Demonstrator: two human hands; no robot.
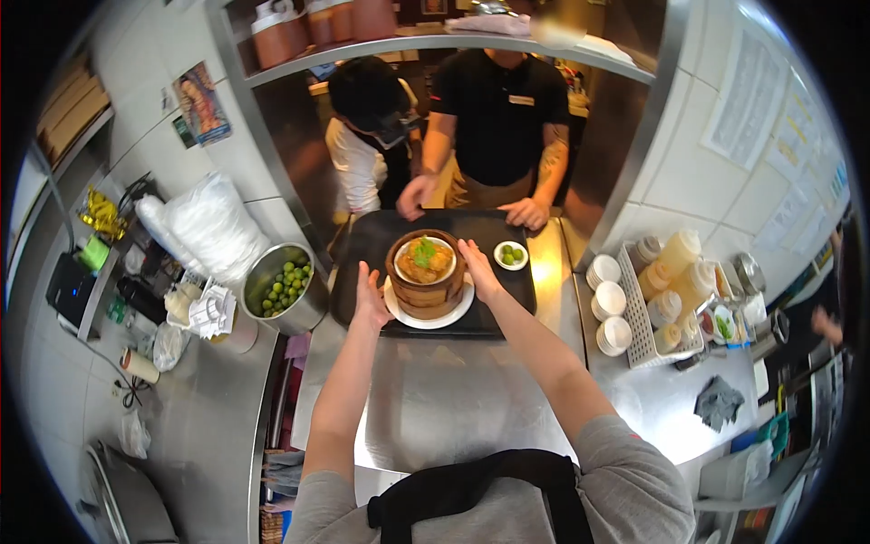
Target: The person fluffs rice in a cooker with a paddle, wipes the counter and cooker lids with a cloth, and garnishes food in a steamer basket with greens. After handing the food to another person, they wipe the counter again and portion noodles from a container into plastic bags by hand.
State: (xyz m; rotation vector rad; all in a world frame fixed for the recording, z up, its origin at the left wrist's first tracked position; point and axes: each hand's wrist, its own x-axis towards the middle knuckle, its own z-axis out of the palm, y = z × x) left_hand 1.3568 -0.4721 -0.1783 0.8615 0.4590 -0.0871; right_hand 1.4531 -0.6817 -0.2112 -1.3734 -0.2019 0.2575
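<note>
A bamboo steamer [424,296] stands on a white plate [440,322], over the near part of a black tray [353,245]. In the steamer sits a bowl of saucy food [428,263] topped with green herb leaves. My left hand [372,297] is at the plate's left rim, its fingers stretched upward beside the steamer. On the other side, my right hand [478,269] has its fingers extended close along the steamer's right wall. Both hands look open, with the steamer between them. A small white dish of green limes [510,256] lies on the tray to the right.
Across the pass, one person's hand [526,214] rests at the tray's far edge; another person leans beside them. Left stands a metal pot of limes [285,290]. Stacked white cups [609,302] and a basket [648,335] of sauce bottles occupy the right. A grey cloth [719,403] lies nearby.
</note>
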